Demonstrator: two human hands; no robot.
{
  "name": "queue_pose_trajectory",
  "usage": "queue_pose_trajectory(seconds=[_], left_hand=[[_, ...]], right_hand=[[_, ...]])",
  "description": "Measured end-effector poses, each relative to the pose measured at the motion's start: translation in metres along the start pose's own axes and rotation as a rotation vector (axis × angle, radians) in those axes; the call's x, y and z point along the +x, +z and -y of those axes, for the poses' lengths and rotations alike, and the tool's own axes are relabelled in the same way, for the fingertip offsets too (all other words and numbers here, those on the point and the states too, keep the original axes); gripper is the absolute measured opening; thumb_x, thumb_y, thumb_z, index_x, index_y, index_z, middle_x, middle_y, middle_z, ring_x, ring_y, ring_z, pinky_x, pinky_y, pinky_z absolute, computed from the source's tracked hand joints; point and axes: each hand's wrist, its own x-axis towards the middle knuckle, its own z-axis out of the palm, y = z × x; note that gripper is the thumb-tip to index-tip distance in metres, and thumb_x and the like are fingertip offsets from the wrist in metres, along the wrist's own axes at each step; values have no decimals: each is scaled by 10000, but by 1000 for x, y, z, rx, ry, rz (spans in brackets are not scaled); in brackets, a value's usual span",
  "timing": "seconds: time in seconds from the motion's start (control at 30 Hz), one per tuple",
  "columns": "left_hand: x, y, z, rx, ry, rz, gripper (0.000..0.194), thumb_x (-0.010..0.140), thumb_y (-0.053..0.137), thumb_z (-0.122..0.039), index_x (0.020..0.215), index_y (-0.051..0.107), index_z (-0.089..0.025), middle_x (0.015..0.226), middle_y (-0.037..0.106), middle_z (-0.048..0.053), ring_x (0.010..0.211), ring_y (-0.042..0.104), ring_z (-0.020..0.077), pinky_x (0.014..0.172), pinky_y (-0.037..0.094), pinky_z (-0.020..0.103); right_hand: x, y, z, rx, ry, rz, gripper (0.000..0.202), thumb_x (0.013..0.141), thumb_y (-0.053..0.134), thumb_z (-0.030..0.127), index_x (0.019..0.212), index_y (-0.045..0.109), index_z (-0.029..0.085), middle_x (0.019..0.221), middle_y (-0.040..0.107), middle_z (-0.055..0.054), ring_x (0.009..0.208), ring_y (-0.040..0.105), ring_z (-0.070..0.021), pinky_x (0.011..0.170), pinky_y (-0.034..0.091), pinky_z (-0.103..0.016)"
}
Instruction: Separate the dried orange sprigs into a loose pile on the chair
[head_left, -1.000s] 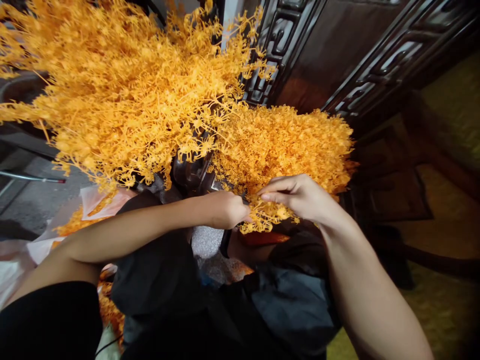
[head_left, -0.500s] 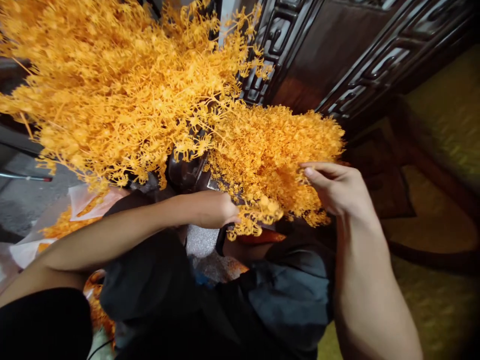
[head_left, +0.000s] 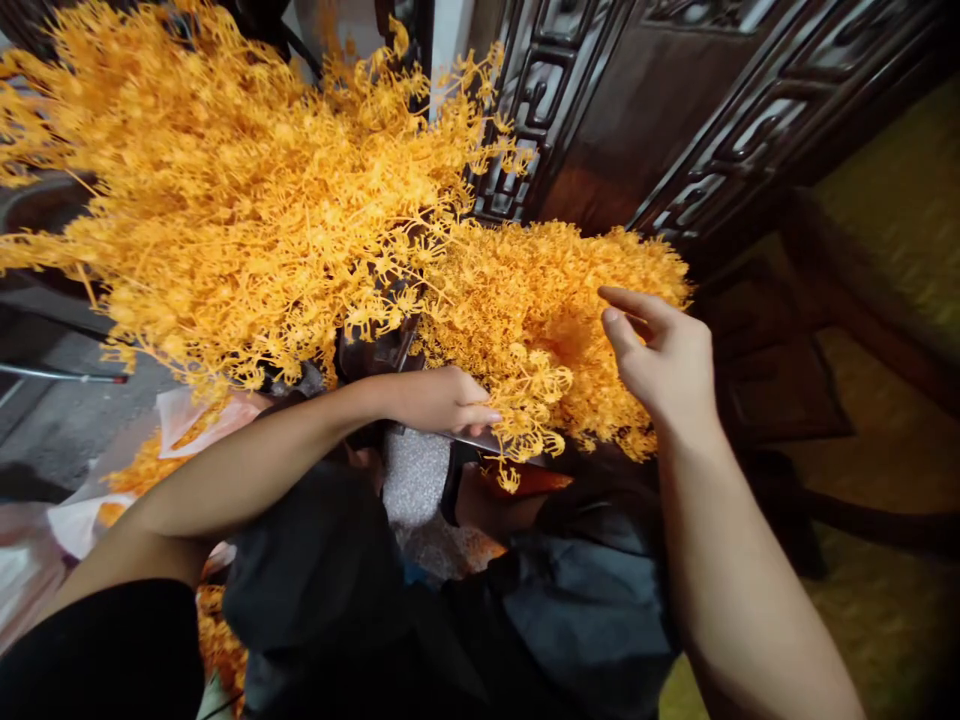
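Observation:
My left hand [head_left: 447, 402] is closed, fingers pinched around the stem end of a small orange artificial flower sprig [head_left: 531, 392] with thin curled petals. That sprig lies over the near edge of a dense pile of smaller orange flowers [head_left: 551, 270]. At the pile's right side hovers my right hand [head_left: 666, 362], thumb and index finger parted, with nothing visible between them. Some of its other fingers are hidden from view. A much larger loose bunch of orange flowers [head_left: 262, 210] spreads beyond my left forearm.
A carved dark wooden panel [head_left: 637, 110] rises behind the flowers. At the left lie plastic bags [head_left: 187, 420] with orange pieces, near a thin metal rod [head_left: 64, 375] on the grey floor. My dark-clothed legs [head_left: 315, 570] are below my hands.
My right thumb and index finger have come apart, and that hand has risen slightly. My left hand has shifted a little right with the sprig, whose flower heads now fan out more.

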Motion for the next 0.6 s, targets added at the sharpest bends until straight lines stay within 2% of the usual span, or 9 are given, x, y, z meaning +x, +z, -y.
queue_pose_trajectory(seconds=[0.07,0.13,0.2,0.27,0.33,0.4,0.5,0.6], left_hand=[[2,0,2,-15,-12,25,406,1003,438,-369,808,701,-129,678,643,22,623,555,91,637,400,232],[4,2,4,-15,8,42,409,1000,435,-375,804,698,-132,692,649,25,642,560,97,656,404,238],[6,4,6,-4,24,50,409,998,434,-382,804,698,-137,717,660,31,660,565,103,670,407,246],[7,6,7,4,24,58,402,997,436,-385,811,697,-142,723,657,29,661,562,106,670,406,249],[7,6,6,-19,13,41,395,998,435,-380,798,680,-144,683,627,19,631,544,101,649,402,246],[8,5,3,-84,0,-25,390,1001,434,-385,780,649,-146,644,593,9,594,520,94,614,392,238],[7,2,-3,-184,-44,-142,401,1000,438,-409,750,612,-149,612,556,0,547,475,84,555,358,231],[1,3,-3,-246,-46,-57,394,992,454,-402,726,596,-150,578,511,-15,516,430,76,528,334,225]], right_hand=[[-9,1,21,65,-96,125,455,970,559,479,1345,652,239,1206,736,-95,1069,703,-258,928,566,-428],[-16,4,38,73,-163,325,461,978,553,482,1354,650,232,1173,751,-89,1014,720,-242,893,576,-403],[-20,8,47,71,-206,472,399,960,594,465,1255,720,228,1160,758,-85,997,724,-239,892,572,-387],[-20,12,46,142,-192,534,317,919,655,459,1096,785,230,1084,776,-75,937,730,-232,843,577,-367],[-16,13,38,247,-91,483,267,853,731,470,941,804,229,925,783,-62,812,725,-218,747,580,-348],[-7,8,26,320,36,331,273,782,796,489,852,794,225,799,763,-54,731,709,-217,673,574,-345],[14,-9,10,390,137,192,351,725,836,526,899,781,226,742,741,-53,724,707,-232,625,574,-347],[32,-26,0,462,170,179,414,721,828,569,945,756,228,726,729,-51,728,712,-231,608,582,-341]])
